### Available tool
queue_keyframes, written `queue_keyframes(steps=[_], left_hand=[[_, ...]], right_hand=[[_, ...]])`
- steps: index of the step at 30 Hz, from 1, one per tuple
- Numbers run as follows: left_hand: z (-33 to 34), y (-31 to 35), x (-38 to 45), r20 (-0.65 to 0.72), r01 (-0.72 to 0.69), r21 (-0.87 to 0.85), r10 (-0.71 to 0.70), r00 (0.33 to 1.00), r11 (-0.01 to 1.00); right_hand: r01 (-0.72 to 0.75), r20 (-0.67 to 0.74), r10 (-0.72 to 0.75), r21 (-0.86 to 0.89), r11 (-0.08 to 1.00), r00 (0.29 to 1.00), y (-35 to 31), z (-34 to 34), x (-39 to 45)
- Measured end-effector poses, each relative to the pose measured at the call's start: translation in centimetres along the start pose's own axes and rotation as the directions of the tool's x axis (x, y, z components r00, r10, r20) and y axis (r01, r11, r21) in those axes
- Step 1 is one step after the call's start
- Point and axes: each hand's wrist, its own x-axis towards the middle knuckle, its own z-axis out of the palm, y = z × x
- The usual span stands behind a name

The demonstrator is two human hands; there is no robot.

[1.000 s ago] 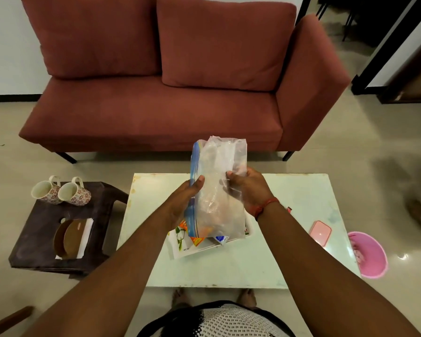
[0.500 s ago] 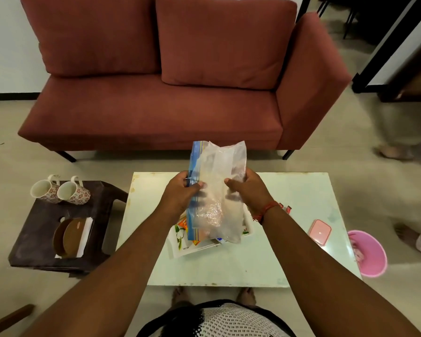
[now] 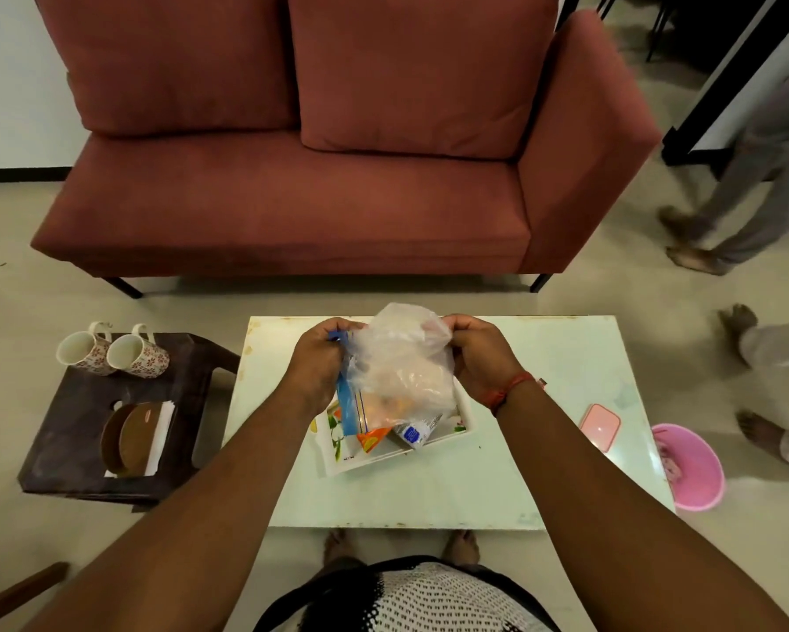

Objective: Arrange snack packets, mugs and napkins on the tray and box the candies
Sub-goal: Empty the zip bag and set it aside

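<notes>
Above the white floral rectangular tray [image 3: 337, 463] on the pale green table [image 3: 497, 485], the clear plastic snack bag with a blue edge [image 3: 397, 376] hangs long axis upright, mouth uppermost, pinched by the left hand [image 3: 317, 367] and right hand [image 3: 479, 353].

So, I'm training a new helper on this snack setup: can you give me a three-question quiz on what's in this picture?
1. True or false: both mugs are on the tray.
2. What do the left hand and right hand hold? A) plastic bag B) pink box C) napkins
3. The pink bucket stands on the ____.

Key: 1 false, they are on the dark stool; 2 A; 3 floor.
</notes>
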Motion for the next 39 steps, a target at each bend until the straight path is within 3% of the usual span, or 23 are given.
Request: queue_keyframes(steps=[4,7,9,13,17,20,22,24,27,29,30,33,37,39], left_hand=[[0.1,0.3,0.0,-0.006,-0.067,0.016,0.067,0.998,0.998],[0.6,0.7,0.2,-0.014,-0.037,-0.060,0.036,0.999,0.998],[1.1,1.0,0.1,0.008,-0.026,-0.095,0.027,1.000,0.995],[1.1,0.8,-0.8,0.019,-0.009,-0.014,0.009,1.000,1.000],[-0.1,0.4,-1.1,0.210,0.199,-0.197,-0.157,0.965,0.960],[0.1,0.2,-0.9,0.273,0.263,-0.048,-0.241,0.932,0.964],[0.8,0.1,-0.9,0.235,0.180,0.171,-0.217,0.947,0.969],[1.1,-0.5,-0.6,0.183,0.061,0.334,-0.128,0.975,0.941],[1.0,-1.0,-0.2,0.106,-0.041,0.372,0.002,0.994,0.927],[0.8,-1.2,0.0,0.062,-0.056,0.354,0.036,0.997,0.934],[0.7,-1.2,0.1,0.047,-0.052,0.343,0.038,0.998,0.938],[0.7,-1.4,0.1,0.068,-0.011,0.303,-0.011,0.998,0.953],[0.8,-1.5,-0.5,0.248,0.135,0.242,-0.195,0.949,0.961],[1.0,-1.3,-0.6,0.266,0.101,0.240,-0.165,0.950,0.966]], right_hand=[[-0.175,0.103,0.158,0.184,0.967,0.982,0.0,-0.6,-0.1],[-0.302,0.241,0.276,0.077,0.950,0.930,-0.4,-0.8,-0.5],[-0.236,0.249,0.240,-0.048,0.971,0.938,-0.1,-0.5,-0.5],[-0.029,0.094,0.062,-0.321,0.947,0.994,0.3,-0.2,-0.2],[0.148,0.064,-0.140,-0.645,0.750,0.988,0.5,-0.6,0.0],[0.218,0.117,-0.199,-0.748,0.627,0.973,0.8,-0.2,-0.2],[0.210,0.114,-0.190,-0.747,0.631,0.975,0.9,0.1,-0.4],[0.138,0.037,-0.154,-0.678,0.722,0.987,1.0,0.3,-0.5],[-0.121,-0.096,0.095,-0.310,0.943,0.991,1.1,-0.1,-0.8],[-0.303,-0.004,0.304,-0.091,0.949,0.953,1.3,-0.8,-0.8],[-0.335,0.054,0.339,-0.079,0.939,0.939,1.3,-1.1,-1.0],[-0.257,0.063,0.271,-0.168,0.952,0.961,1.4,-1.3,-0.9],[-0.119,-0.025,0.117,-0.277,0.954,0.993,1.2,-1.4,-0.5],[-0.060,-0.001,0.062,-0.293,0.954,0.998,1.4,-1.9,-0.4]])
